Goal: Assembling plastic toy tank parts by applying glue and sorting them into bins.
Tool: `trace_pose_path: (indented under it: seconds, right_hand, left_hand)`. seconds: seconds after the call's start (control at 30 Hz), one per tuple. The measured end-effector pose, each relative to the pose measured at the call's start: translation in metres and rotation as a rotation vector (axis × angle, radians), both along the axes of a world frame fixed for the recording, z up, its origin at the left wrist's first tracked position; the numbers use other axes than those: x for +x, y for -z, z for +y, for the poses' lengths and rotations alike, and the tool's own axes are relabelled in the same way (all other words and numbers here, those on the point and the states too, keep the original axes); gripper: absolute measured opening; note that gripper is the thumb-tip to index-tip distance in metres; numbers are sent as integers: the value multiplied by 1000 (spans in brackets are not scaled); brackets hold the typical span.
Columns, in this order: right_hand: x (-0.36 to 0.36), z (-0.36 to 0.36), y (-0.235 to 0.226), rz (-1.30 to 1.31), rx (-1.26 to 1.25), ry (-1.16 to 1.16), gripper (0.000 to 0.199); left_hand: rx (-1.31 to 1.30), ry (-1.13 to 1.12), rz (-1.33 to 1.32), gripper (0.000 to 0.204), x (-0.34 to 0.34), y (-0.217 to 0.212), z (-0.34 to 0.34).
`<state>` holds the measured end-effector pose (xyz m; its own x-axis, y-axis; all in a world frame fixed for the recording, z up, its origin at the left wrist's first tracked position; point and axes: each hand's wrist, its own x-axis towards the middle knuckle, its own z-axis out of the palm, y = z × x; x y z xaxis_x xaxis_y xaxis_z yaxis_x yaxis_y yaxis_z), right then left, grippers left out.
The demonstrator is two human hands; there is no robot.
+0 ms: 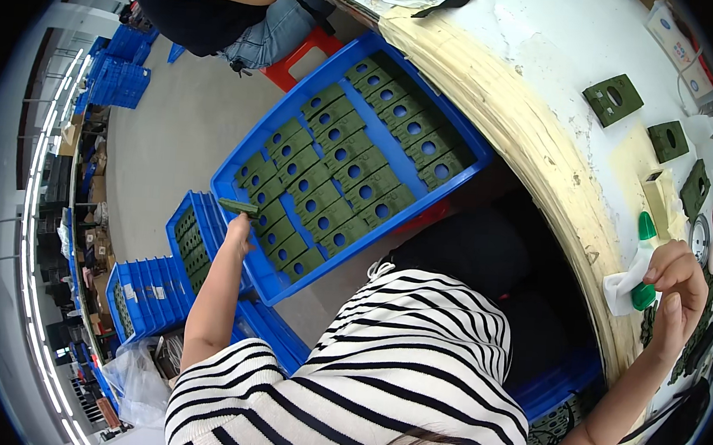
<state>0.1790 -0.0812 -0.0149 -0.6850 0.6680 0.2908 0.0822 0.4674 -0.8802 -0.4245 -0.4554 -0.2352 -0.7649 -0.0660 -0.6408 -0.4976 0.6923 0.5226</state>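
Note:
My left hand is closed on a flat dark green plastic part, seen nearly edge-on at the left rim of a large blue crate. Inside the crate, rows of matching green plates, each with a round hole, lie side by side. Over the workbench at the right, my right hand is raised with its fingers loosely bent and the thumb apart; nothing shows in its grasp. Close to its fingertips are a white cloth and a bottle with a green tip.
More green parts rest on the white bench, whose front edge is covered in worn tape. Other blue crates stand stacked at the left beside a plastic bag. Another person sits beyond the crate near a red stool.

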Motion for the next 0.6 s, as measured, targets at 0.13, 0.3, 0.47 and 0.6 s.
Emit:
trace_pose_path:
  seconds: [0.13, 0.3, 0.47, 0.6]
  right_hand:
    - [0, 1, 0, 5, 9, -1, 38]
    - [2, 0, 0, -9, 16, -10, 37]
    - [3, 0, -1, -11, 12, -14, 36]
    - [2, 0, -2, -33, 26, -26, 36]
  left_hand:
    - [129, 15, -49, 57, 4, 11, 1]
    - [150, -51, 44, 62, 13, 13, -4]
    - [-5, -214, -28, 65, 44, 4, -3]
    - [124, -182, -92, 56, 65, 7, 4]
